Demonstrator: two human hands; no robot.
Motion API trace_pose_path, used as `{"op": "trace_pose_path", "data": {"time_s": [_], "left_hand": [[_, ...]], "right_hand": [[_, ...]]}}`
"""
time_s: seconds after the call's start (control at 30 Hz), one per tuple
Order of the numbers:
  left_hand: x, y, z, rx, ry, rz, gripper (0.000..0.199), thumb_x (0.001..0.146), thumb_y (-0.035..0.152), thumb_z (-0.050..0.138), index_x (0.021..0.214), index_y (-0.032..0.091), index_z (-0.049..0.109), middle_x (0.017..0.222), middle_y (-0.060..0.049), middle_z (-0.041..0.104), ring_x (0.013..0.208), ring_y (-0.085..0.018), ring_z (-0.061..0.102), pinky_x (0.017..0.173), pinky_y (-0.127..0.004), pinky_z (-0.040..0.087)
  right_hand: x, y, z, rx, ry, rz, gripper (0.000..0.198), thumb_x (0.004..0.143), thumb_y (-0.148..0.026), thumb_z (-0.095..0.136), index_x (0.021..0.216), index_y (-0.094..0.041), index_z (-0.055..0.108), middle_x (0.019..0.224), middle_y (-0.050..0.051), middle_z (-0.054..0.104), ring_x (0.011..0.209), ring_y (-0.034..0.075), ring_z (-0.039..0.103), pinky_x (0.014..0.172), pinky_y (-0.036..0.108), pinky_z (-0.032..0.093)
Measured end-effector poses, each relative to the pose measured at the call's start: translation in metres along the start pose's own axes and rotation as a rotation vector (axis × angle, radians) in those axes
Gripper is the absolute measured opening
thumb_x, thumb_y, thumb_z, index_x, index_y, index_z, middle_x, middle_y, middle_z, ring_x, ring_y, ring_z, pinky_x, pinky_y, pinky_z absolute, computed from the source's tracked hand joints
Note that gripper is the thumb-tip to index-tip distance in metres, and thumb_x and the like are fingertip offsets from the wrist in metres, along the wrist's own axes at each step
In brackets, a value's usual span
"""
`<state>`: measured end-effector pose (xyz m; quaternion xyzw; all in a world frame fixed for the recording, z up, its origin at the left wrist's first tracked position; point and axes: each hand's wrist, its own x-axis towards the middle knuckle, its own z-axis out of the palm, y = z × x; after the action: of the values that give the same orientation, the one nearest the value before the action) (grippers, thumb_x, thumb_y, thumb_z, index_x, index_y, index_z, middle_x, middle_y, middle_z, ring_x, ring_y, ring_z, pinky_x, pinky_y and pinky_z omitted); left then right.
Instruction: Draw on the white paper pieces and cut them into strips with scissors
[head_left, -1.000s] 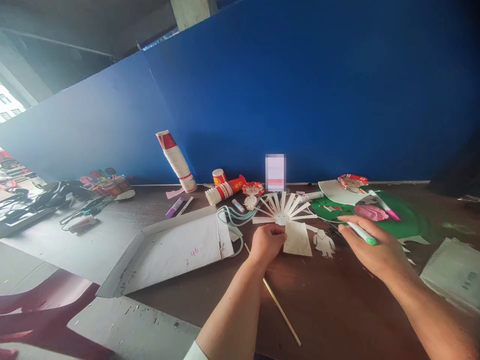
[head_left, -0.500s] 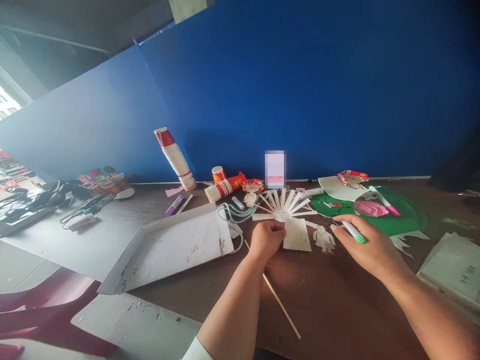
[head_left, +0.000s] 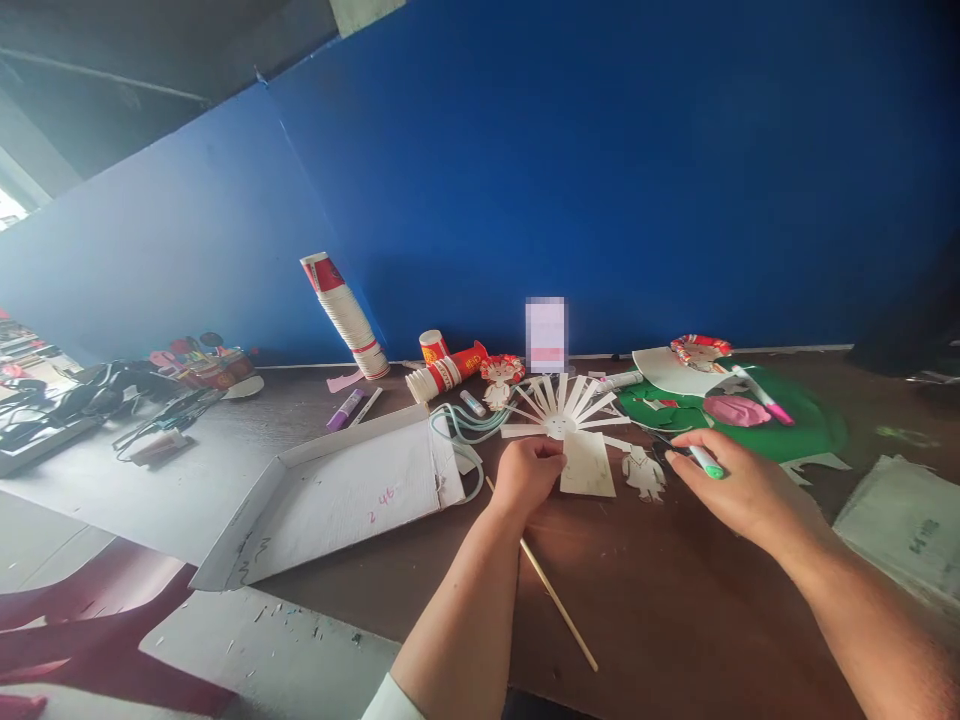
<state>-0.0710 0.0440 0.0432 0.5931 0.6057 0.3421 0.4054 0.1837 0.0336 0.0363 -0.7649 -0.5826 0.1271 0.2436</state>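
Note:
My left hand (head_left: 529, 470) pinches the upper left edge of a small cream paper piece (head_left: 588, 465) that bears faint line marks. Just behind it lies a white paper face with strips (head_left: 559, 425) fanned out around it. In the closed fingers of my right hand (head_left: 739, 490) is a white marker with a green end (head_left: 706, 461); its tip is hard to make out. Dark thin metal, perhaps scissors, shows by those fingertips, partly hidden. A paper clothes cutout (head_left: 643, 473) lies between the paper piece and my right hand.
A shallow white box (head_left: 345, 500) stands left, with a wooden stick (head_left: 559, 605) near my left forearm. Behind are stacked paper cups (head_left: 349, 320), a purple marker (head_left: 346, 411) and a small decorated doll (head_left: 499, 385). A green sheet (head_left: 802, 420) lies right, near a plastic-wrapped packet (head_left: 904, 530).
The view has shifted slightly, moving everything a little left in the picture. My left hand keeps its pinch on the paper piece, and my right hand still has the marker.

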Motion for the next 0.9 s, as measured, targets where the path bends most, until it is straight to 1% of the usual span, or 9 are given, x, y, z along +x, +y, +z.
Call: {"op": "trace_pose_path", "data": {"time_s": [0.07,0.13,0.27,0.37,0.5,0.6,0.7,0.77,0.9], "left_hand": [[-0.001,0.0,-0.001,0.037,0.011,-0.002,0.021,0.08,0.016,0.065,0.091,0.018,0.082,0.091,-0.003,0.079,0.087,-0.017,0.07,0.079,-0.023,0.047],[-0.002,0.0,-0.002,0.081,0.008,-0.016,0.02,0.08,0.017,0.065,0.09,0.018,0.082,0.089,-0.002,0.078,0.085,-0.017,0.069,0.077,-0.024,0.046],[-0.003,0.002,-0.003,0.153,-0.022,-0.051,0.018,0.078,0.019,0.066,0.087,0.017,0.082,0.087,-0.003,0.077,0.084,-0.018,0.068,0.078,-0.025,0.047],[-0.003,0.002,-0.002,0.194,-0.024,-0.068,0.019,0.077,0.02,0.066,0.086,0.016,0.082,0.083,-0.004,0.076,0.08,-0.018,0.066,0.079,-0.026,0.047],[-0.003,0.001,-0.001,0.231,-0.043,-0.07,0.019,0.076,0.022,0.065,0.085,0.017,0.082,0.076,-0.003,0.073,0.075,-0.017,0.064,0.074,-0.027,0.046],[-0.004,0.002,-0.001,0.245,-0.056,-0.067,0.019,0.076,0.023,0.065,0.083,0.017,0.082,0.07,-0.002,0.069,0.071,-0.017,0.062,0.073,-0.026,0.046],[-0.005,0.003,-0.001,0.245,-0.061,-0.07,0.019,0.076,0.022,0.064,0.082,0.017,0.081,0.067,-0.002,0.068,0.069,-0.016,0.06,0.072,-0.027,0.045],[-0.006,0.003,-0.001,0.252,-0.06,-0.07,0.02,0.076,0.023,0.064,0.082,0.018,0.082,0.067,-0.002,0.068,0.069,-0.017,0.06,0.071,-0.027,0.045],[-0.005,0.003,0.0,0.283,-0.064,-0.072,0.02,0.077,0.025,0.063,0.081,0.018,0.081,0.064,-0.002,0.067,0.067,-0.017,0.06,0.071,-0.027,0.045]], "right_hand": [[0.003,0.004,0.003,-0.048,-0.021,-0.006,0.032,0.077,-0.059,0.062,0.092,-0.033,0.073,0.086,0.004,0.079,0.064,0.03,0.069,0.052,0.038,0.045],[0.005,0.009,0.008,-0.065,-0.027,-0.029,0.035,0.077,-0.062,0.061,0.092,-0.033,0.073,0.083,0.004,0.078,0.063,0.03,0.069,0.051,0.038,0.045],[0.006,0.015,0.019,-0.053,-0.02,-0.068,0.042,0.078,-0.067,0.059,0.097,-0.032,0.07,0.089,0.004,0.079,0.068,0.029,0.07,0.052,0.036,0.044],[0.006,0.019,0.026,-0.012,0.012,-0.094,0.045,0.078,-0.07,0.06,0.098,-0.031,0.07,0.093,0.004,0.08,0.072,0.029,0.072,0.054,0.035,0.044],[0.009,0.023,0.033,0.027,0.049,-0.129,0.043,0.078,-0.069,0.062,0.098,-0.031,0.07,0.093,0.003,0.08,0.074,0.028,0.073,0.055,0.033,0.044],[0.009,0.022,0.033,0.046,0.051,-0.137,0.037,0.077,-0.062,0.063,0.096,-0.031,0.07,0.091,0.004,0.08,0.073,0.028,0.073,0.055,0.033,0.043],[0.008,0.017,0.029,0.053,0.011,-0.113,0.034,0.075,-0.057,0.064,0.095,-0.03,0.07,0.087,0.004,0.079,0.072,0.029,0.073,0.056,0.034,0.045],[0.007,0.014,0.025,0.061,-0.019,-0.097,0.033,0.074,-0.056,0.065,0.095,-0.031,0.07,0.087,0.004,0.079,0.074,0.03,0.073,0.058,0.036,0.047],[0.008,0.013,0.023,0.089,-0.02,-0.099,0.033,0.072,-0.056,0.065,0.093,-0.031,0.07,0.09,0.004,0.079,0.075,0.029,0.072,0.06,0.036,0.048]]}}
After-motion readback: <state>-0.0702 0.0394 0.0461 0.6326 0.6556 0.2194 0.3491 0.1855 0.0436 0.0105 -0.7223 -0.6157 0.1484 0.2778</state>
